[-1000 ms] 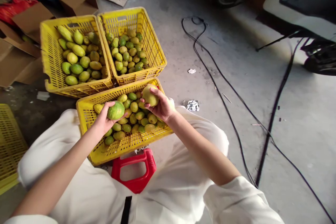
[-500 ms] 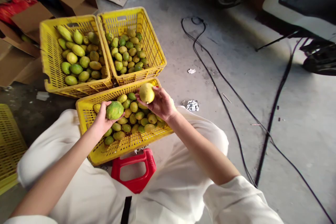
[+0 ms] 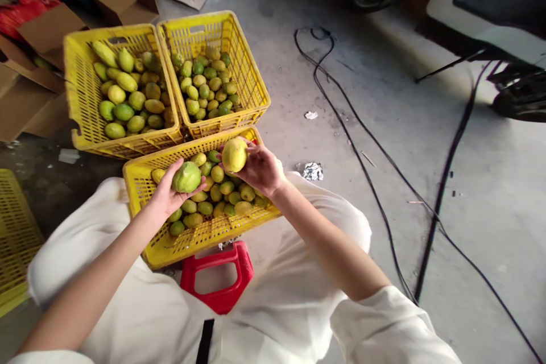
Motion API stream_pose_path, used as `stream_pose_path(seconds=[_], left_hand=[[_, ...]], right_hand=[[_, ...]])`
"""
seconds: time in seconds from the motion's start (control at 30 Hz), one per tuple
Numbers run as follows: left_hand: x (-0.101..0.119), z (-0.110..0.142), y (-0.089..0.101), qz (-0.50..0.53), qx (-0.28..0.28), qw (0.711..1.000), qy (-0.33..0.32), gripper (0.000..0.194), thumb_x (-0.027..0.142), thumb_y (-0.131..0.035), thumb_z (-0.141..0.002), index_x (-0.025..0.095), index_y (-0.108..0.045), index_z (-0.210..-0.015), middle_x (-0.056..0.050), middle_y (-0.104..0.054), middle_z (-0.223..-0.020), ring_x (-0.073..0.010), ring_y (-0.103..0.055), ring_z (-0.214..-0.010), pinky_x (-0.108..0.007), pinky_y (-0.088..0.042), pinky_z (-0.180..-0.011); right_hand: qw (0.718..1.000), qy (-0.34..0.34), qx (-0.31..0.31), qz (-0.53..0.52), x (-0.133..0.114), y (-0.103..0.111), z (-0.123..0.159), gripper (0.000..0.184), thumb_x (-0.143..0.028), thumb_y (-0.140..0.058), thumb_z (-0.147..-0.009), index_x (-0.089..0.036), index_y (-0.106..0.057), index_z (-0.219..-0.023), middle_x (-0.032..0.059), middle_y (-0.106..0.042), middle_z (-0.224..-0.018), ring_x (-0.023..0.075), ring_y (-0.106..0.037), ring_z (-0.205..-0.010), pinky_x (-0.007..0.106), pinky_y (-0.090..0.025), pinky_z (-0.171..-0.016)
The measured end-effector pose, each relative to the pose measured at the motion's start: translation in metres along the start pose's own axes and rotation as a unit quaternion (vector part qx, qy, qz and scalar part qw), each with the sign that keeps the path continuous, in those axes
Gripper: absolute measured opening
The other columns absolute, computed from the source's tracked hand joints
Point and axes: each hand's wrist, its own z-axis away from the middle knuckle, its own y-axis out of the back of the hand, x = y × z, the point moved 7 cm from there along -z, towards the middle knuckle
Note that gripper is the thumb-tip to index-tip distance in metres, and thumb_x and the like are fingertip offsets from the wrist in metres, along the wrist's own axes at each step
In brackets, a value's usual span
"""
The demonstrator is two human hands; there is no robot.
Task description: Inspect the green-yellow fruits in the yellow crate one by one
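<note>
My left hand [image 3: 164, 196] is closed round a green fruit [image 3: 186, 177] above the near yellow crate [image 3: 179, 247], which holds several green and yellow fruits. My right hand [image 3: 260, 170] grips a yellow fruit [image 3: 234, 154] over the same crate's far edge. Two more yellow crates stand just beyond: the left crate [image 3: 81, 108] holds larger, longer fruits, the right crate [image 3: 251, 77] holds smaller round ones.
A red plastic stool [image 3: 217, 278] sits between my knees under the near crate. Cardboard boxes [image 3: 38, 51] lie at the far left, another yellow crate [image 3: 15, 244] at the left edge. Black cables [image 3: 362, 153] run across the concrete floor; a vehicle [image 3: 482, 5] stands at top right.
My right hand lifted the yellow fruit, turned it and brought it slightly left and down. The green fruit in my left hand shifted a little to the right.
</note>
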Motion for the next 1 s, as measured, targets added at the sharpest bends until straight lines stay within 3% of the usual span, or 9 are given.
stream_pose_path(seconds=[0.23, 0.5, 0.73, 0.87, 1.0], left_hand=[[-0.001, 0.003, -0.003, -0.010, -0.028, 0.999, -0.015, 0.019, 0.020, -0.059, -0.089, 0.013, -0.068, -0.105, -0.011, -0.076, -0.084, -0.0237, -0.076, -0.074, -0.039, -0.069, -0.074], [-0.001, -0.002, 0.001, 0.019, -0.021, 0.999, -0.020, 0.026, 0.024, -0.060, -0.083, 0.013, -0.069, -0.106, -0.012, -0.075, -0.083, -0.0283, -0.076, -0.081, -0.043, -0.068, -0.074], [0.006, -0.002, 0.006, 0.058, -0.006, 0.995, -0.077, 0.020, 0.022, -0.063, -0.087, 0.019, -0.069, -0.105, -0.007, -0.076, -0.089, -0.0206, -0.073, -0.078, -0.031, -0.067, -0.071], [0.009, 0.001, 0.005, 0.066, 0.012, 0.995, -0.069, 0.017, 0.032, -0.058, -0.096, 0.017, -0.066, -0.099, -0.009, -0.075, -0.085, -0.0196, -0.072, -0.077, -0.026, -0.063, -0.065], [0.011, 0.001, 0.009, 0.086, 0.037, 0.994, -0.058, 0.017, 0.033, -0.056, -0.098, 0.019, -0.065, -0.101, -0.007, -0.074, -0.083, -0.0211, -0.074, -0.078, -0.029, -0.065, -0.068]], right_hand=[[0.999, -0.012, 0.017, 0.028, 0.004, 0.002, -0.001, 0.029, -0.031, -0.068, -0.089, -0.026, -0.060, -0.117, 0.0013, -0.075, -0.095, 0.0204, -0.076, -0.094, 0.032, -0.068, -0.077], [1.000, -0.004, 0.019, -0.017, 0.001, 0.003, -0.002, 0.024, -0.031, -0.059, -0.086, -0.024, -0.059, -0.109, 0.0087, -0.076, -0.110, 0.0318, -0.072, -0.116, 0.059, -0.063, -0.095], [0.999, 0.003, 0.040, 0.033, 0.006, 0.003, 0.000, 0.023, -0.036, -0.068, -0.087, -0.023, -0.063, -0.105, 0.0026, -0.070, -0.088, 0.0248, -0.074, -0.096, 0.046, -0.066, -0.091], [0.998, -0.001, 0.027, 0.062, 0.009, 0.001, 0.000, 0.024, -0.029, -0.072, -0.077, -0.021, -0.064, -0.098, 0.0043, -0.074, -0.092, 0.0254, -0.075, -0.097, 0.044, -0.066, -0.090], [0.998, -0.019, 0.022, 0.063, 0.011, 0.003, -0.001, 0.022, -0.035, -0.072, -0.080, -0.023, -0.064, -0.096, 0.0050, -0.076, -0.094, 0.0266, -0.076, -0.098, 0.043, -0.067, -0.085]])
